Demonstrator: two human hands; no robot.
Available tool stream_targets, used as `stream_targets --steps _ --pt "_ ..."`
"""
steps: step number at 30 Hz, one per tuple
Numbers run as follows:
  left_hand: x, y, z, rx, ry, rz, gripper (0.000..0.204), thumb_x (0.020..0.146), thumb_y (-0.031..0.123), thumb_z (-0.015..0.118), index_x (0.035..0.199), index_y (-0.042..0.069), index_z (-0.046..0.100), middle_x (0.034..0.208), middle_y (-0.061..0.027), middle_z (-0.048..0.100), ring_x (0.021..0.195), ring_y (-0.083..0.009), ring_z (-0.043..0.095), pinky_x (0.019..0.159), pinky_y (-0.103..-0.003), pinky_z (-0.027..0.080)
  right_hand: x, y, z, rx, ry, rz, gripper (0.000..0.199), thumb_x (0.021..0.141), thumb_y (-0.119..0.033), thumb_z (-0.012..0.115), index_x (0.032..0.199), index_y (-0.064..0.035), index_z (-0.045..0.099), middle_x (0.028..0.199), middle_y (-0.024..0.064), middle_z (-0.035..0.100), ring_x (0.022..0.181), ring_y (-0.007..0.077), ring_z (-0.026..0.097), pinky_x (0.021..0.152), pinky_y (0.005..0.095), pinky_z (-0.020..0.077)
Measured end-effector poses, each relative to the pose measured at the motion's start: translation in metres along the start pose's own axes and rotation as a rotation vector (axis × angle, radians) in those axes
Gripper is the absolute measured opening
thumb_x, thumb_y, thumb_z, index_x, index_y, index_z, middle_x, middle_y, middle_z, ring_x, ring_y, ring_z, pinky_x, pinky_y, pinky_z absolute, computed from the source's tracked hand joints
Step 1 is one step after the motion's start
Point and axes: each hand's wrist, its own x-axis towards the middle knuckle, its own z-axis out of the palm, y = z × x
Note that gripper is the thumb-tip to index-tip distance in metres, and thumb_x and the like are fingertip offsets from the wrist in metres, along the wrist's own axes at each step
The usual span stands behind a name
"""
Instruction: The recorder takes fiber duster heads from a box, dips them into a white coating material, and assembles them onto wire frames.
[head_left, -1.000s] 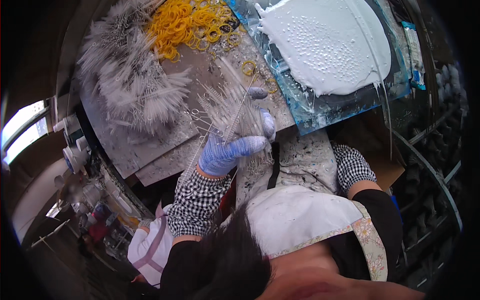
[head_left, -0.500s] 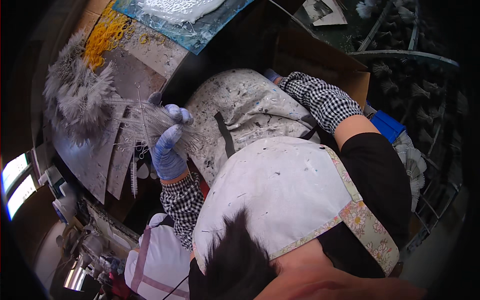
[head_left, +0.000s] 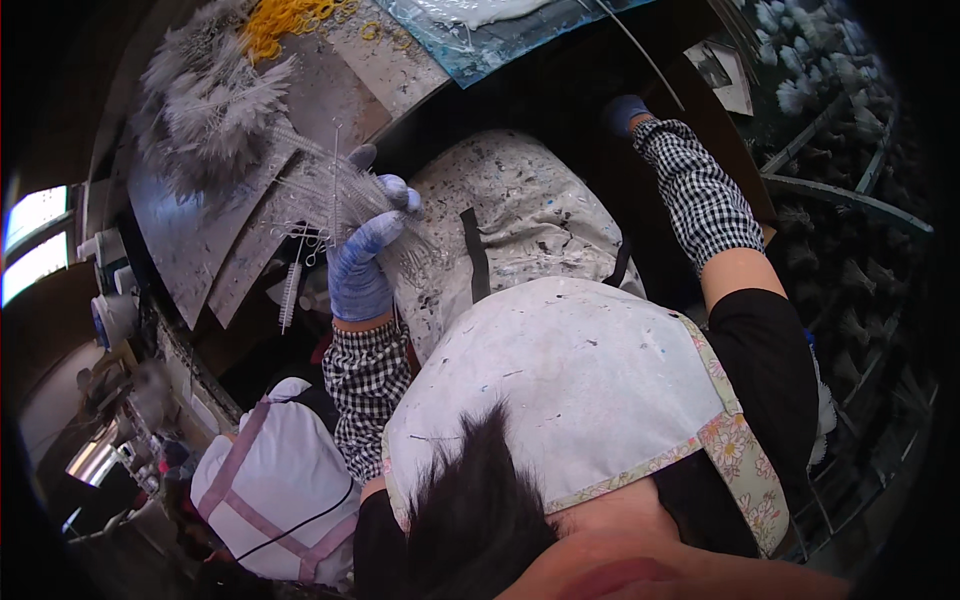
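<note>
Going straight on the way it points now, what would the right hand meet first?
Across a dark gap, the right hand would probably meet the edge of the blue sheet; depth is unclear, so it might pass underneath.

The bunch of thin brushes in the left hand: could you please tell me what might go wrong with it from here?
One brush hangs below the rest of the bunch of thin brushes, outside the fingers of the left hand, so it might drop. The bunch fans out toward the pile of brushes, so bristles could perhaps catch there.
</note>
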Motion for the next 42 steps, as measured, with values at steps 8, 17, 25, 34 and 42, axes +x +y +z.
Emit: stream_targets --steps 8,17,25,34,42 --pt "0.015 -0.001 0.004 0.055 -0.024 -0.048 0.066 0.067 0.005 0.07 0.128 0.002 0.046 0.095 -0.0105 0.059 0.087 -0.0254 0.06 0.078 -0.036 0.049 -0.009 0.004 -0.005 -0.076 0.152 0.066 0.029 0.088 -0.022 0.047 0.107 -0.0103 0.067 0.112 0.0132 0.064 0.099 0.029 0.063 0.085 0.0452 0.0491" --pt "0.095 0.017 -0.001 0.142 0.064 -0.191 0.075 0.065 0.01 0.074 0.131 -0.001 0.04 0.092 -0.0083 0.061 0.084 -0.0229 0.061 0.079 -0.035 0.049 -0.006 -0.134 0.059 0.982 0.024 0.109 0.034 0.086 -0.026 0.051 0.111 -0.006 0.063 0.109 0.0191 0.063 0.104 0.0358 0.058 0.087 0.0433 0.0479" --pt "0.183 0.051 -0.002 0.056 0.065 -0.404 0.082 0.062 0.007 0.077 0.133 -0.001 0.036 0.09 -0.0082 0.061 0.084 -0.0207 0.061 0.077 -0.033 0.05 0.099 -0.1 0.022 0.889 -0.05 -0.037 0.036 0.087 -0.027 0.05 0.113 -0.006 0.062 0.11 0.0194 0.063 0.104 0.0364 0.059 0.087 0.0432 0.0479" --pt "0.151 0.046 -0.002 0.105 0.181 -0.282 0.07 0.064 0.007 0.072 0.128 -0.001 0.045 0.092 -0.0097 0.064 0.086 -0.0204 0.064 0.082 -0.033 0.052 0.051 -0.077 -0.009 0.703 -0.059 -0.219 0.037 0.087 -0.029 0.05 0.114 -0.006 0.062 0.11 0.0196 0.063 0.103 0.037 0.059 0.087 0.043 0.0479" --pt "0.094 0.016 -0.003 0.041 0.026 -0.085 0.058 0.072 0.002 0.069 0.126 -0.002 0.048 0.094 -0.011 0.065 0.086 -0.0202 0.065 0.078 -0.03 0.055 -0.049 -0.058 -0.002 0.549 0.009 -0.178 0.039 0.088 -0.03 0.049 0.116 -0.006 0.061 0.11 0.0199 0.063 0.103 0.0375 0.059 0.088 0.0428 0.0479"
